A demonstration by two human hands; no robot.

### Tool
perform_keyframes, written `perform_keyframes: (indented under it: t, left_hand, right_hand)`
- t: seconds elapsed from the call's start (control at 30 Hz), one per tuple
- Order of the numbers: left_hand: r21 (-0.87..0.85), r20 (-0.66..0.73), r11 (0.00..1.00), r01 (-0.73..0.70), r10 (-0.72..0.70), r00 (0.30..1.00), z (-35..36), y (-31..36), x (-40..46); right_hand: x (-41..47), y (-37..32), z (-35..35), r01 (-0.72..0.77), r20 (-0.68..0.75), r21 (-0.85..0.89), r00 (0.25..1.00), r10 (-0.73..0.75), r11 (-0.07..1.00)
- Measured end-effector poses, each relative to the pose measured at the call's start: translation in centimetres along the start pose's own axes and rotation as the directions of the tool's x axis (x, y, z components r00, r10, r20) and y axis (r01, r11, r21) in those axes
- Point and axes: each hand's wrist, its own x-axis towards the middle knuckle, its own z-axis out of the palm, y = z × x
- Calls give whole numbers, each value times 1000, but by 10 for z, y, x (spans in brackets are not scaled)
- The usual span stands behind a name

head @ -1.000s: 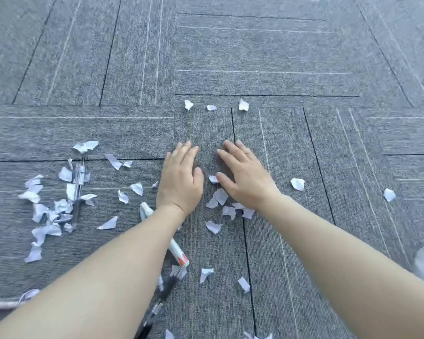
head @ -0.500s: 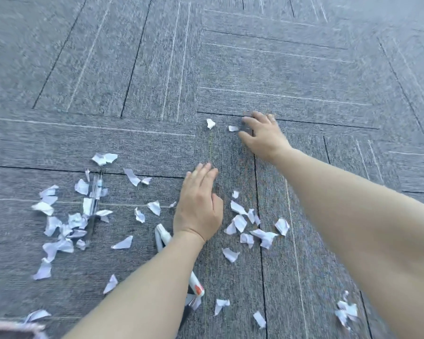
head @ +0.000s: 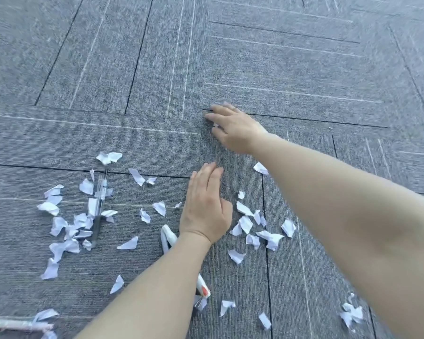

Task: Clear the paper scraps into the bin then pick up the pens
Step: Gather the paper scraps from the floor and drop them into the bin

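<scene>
The left hand (head: 206,206) lies flat, palm down on the grey carpet tiles (head: 291,77), its fingers straight and held together and the thumb out to the right; nothing is gripped in it. Farther off, the right hand (head: 235,128) reaches across with its fingers loosely spread and curved down onto the carpet, a sliver of white paper showing under the palm (whether it is pinched or only covered cannot be told, as the hand is blurred).

Torn paper scraps (head: 257,228) lie just to the right of the left hand, and a larger scatter (head: 69,221) sits well to the left. Among that left scatter lies a clear-barrelled pen (head: 99,204), pointing near to far. A white pen (head: 168,237) with a red-marked end runs under the left forearm, and another pen (head: 15,324) lies at the near left edge.
</scene>
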Motion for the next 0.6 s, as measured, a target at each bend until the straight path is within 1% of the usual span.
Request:
perform_keyframes:
  t: [0.07,0.13,0.2,0.27,0.3,0.33,0.37,0.4,0.43,0.47,0.5,0.53,0.6]
  left_hand:
    - [1,0,1000,2,-2,1000,1,-1,-1]
    - [4,2,1000,-1,1,1000,1,-2,-1]
    - [4,3,1000,4,-4,1000,2,-2,-1]
    - [3,6,1000,11,-11,1000,2,-1,-1]
    - [1,5,1000,11,-11,1000,1,-1,0]
    - [1,4,1000,11,-11,1000,1,-1,0]
    - [3,2,1000,10,-10,1000,1,0,-1]
    - [7,2,1000,10,-10,1000,1,0,0]
    - [5,-1,1000,10,-10,1000,1,0,0]
    - [-3,-10,1000,16,-16,1000,0,0,1]
    - [-15,-17,999,29,-29,999,0,0,1]
    - [-27,-19,999,42,-43,999,0,-1,2]
    - [-7,-3,999,52,-52,999,-1,-1,2]
  right_hand:
    - [-26,11,6,34,-12,-14,999,-34,999]
    - [-68,24,12,23,-62,-9,998,-23,1000]
    - [-117,31,17,18,-65,5,998,-18,1000]
    - [-161,26,20,119,-67,3,991,-118,993]
    - [-175,22,21,170,-105,25,980,-167,985]
    - [-181,17,21,182,-165,60,972,-170,981]
    - [-180,14,21,139,-226,112,968,-111,984]
    - [-171,11,20,54,-275,174,962,-4,983]
    - [-160,8,21,-50,-273,233,955,115,971]
    - [-148,5,22,-130,-229,264,954,193,956]
    - [-141,3,26,-180,-169,260,959,228,949]
    - [-139,0,31,-198,-119,233,966,230,952]
    - [-158,-8,44,-186,-67,208,977,204,960]
